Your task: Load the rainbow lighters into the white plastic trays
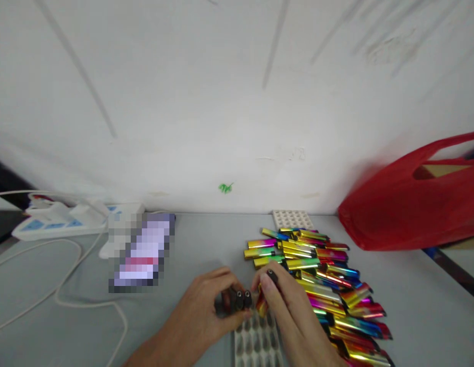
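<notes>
My left hand (206, 308) is closed around several small dark pieces (243, 299) with pale round ends; their exact kind I cannot make out. Close beside it, my right hand (288, 300) grips a shiny red-and-gold tube (262, 306), with a dark tip (272, 276) showing by the thumb. Below both hands lies a pale tray (255, 344) with rows of hollows, partly covered by my right hand. To the right spreads a pile of shiny tubes (317, 290) in gold, red, blue, green and purple, many with black ends.
A second pale tray (293, 219) rests against the wall behind the pile. At the back right leans a red bag (413, 199). On the left are a blurred-out phone (145, 250), a white power strip (68, 221) and a loose white cable (87, 304).
</notes>
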The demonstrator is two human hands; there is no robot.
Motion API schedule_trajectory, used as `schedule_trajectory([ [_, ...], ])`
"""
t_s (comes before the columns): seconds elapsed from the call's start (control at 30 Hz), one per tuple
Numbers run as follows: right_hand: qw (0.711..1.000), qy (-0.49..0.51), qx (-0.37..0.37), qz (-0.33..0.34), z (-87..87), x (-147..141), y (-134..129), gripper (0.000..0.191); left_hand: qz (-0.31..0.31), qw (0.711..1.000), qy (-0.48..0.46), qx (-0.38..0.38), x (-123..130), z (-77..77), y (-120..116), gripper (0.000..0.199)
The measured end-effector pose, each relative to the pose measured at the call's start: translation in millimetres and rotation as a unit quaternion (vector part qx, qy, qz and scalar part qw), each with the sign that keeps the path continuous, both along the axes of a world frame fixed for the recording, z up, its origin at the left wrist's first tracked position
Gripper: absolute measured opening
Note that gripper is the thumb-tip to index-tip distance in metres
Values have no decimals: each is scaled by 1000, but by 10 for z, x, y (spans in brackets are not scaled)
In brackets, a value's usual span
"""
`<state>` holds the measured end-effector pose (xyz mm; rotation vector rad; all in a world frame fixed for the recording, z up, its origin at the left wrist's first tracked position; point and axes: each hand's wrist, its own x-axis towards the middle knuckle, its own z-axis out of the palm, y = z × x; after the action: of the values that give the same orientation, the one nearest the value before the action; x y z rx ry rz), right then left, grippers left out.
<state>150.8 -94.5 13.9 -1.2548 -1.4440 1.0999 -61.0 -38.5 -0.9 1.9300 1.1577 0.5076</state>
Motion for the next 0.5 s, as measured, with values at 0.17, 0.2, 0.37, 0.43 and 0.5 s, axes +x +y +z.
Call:
schedule_trajectory([
  [0.17, 992, -104, 71, -1, -100, -8, 52, 27, 2, 1000, -6, 10, -13, -27, 7, 15],
  [0.2, 989, -122, 89, 4, -116, -7, 67, 25, 1, 1000, -8, 12, -17, -31, 7, 16],
  [0.37, 972, -188, 137, 23, -107, 15, 90, 20, -11, 999, -47, 5, -9, -27, -16, 9],
  [0.43, 967, -205, 148, 37, -76, 24, 75, 19, -13, 998, -64, -4, 9, -26, -28, 9],
  [0.5, 965, -204, 160, 47, -57, 33, 55, 18, -10, 996, -82, -10, 27, -34, -39, 12],
])
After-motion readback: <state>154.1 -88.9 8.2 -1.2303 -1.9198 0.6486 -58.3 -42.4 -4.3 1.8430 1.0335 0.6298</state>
